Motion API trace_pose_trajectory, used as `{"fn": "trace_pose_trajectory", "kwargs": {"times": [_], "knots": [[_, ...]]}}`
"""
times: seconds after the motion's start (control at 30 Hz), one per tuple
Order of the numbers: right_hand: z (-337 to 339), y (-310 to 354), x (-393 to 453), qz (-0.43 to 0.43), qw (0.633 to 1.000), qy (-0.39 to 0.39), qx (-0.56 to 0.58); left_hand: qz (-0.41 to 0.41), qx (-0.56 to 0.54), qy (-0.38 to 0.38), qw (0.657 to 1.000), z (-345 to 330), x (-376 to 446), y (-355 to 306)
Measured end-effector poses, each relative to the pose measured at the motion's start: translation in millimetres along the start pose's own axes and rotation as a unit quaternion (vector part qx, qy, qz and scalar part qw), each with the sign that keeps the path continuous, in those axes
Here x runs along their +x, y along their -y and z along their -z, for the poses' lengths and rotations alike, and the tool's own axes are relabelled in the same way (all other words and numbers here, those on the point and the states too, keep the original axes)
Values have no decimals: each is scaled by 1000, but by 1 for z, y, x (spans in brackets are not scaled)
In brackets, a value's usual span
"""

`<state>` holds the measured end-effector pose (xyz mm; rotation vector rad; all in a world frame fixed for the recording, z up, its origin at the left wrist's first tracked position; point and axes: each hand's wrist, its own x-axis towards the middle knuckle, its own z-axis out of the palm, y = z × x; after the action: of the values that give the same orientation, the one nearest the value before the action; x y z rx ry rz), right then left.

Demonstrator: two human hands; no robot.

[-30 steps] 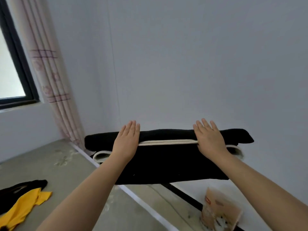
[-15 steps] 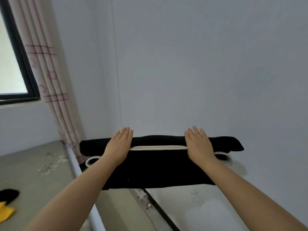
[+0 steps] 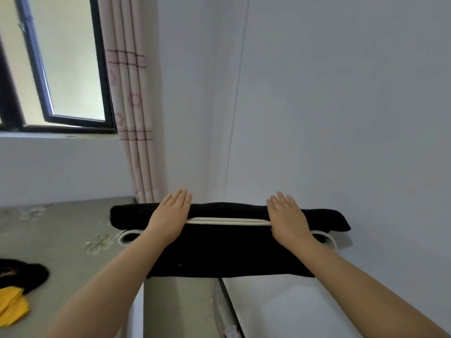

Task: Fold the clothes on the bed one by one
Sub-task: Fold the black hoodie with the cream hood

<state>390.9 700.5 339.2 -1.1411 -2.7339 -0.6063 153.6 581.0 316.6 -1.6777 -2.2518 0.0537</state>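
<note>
A folded black garment with white trim [image 3: 227, 250] is carried in front of me, level, over the bed's right edge. My left hand [image 3: 170, 218] lies flat on its top left part, fingers straight and together. My right hand [image 3: 288, 220] lies flat on its top right part in the same way. What supports the garment from below is hidden. On the grey flowered bed [image 3: 61, 240] at the far left lie a black garment [image 3: 26, 274] and a yellow garment [image 3: 12, 306], partly cut off by the frame.
A window [image 3: 56, 64] with a dark frame and a pink-checked curtain [image 3: 131, 106] stand at the back left. Plain white walls fill the right side, close behind the garment. A dark bed rail [image 3: 227, 311] runs along the gap between bed and wall.
The view has swung left and up: the window now shows fully and the black and yellow clothes reappear at the left. Both hands keep their flat hold on the folded garment.
</note>
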Motion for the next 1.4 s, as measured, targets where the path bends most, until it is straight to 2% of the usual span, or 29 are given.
{"fn": "trace_pose_trajectory", "kwargs": {"times": [0.23, 0.67, 1.0, 1.23, 1.3, 1.4], "knots": [[-34, 28, 135, 87, 995, -41, 24, 77, 25, 31, 996, -31, 54, 67], [-161, 157, 437, 275, 956, -25, 101, 228, 68, 157, 959, -170, 186, 230], [-209, 355, 603, 386, 910, 23, 150, 313, 69, 232, 918, -274, 206, 412], [-246, 537, 729, 387, 905, 87, 152, 361, 13, 266, 894, -400, 233, 589], [-253, 578, 770, 343, 922, 63, 167, 363, 14, 259, 895, -428, 256, 642], [-260, 625, 822, 294, 928, -18, 229, 367, 32, 201, 907, -466, 291, 713]]}}
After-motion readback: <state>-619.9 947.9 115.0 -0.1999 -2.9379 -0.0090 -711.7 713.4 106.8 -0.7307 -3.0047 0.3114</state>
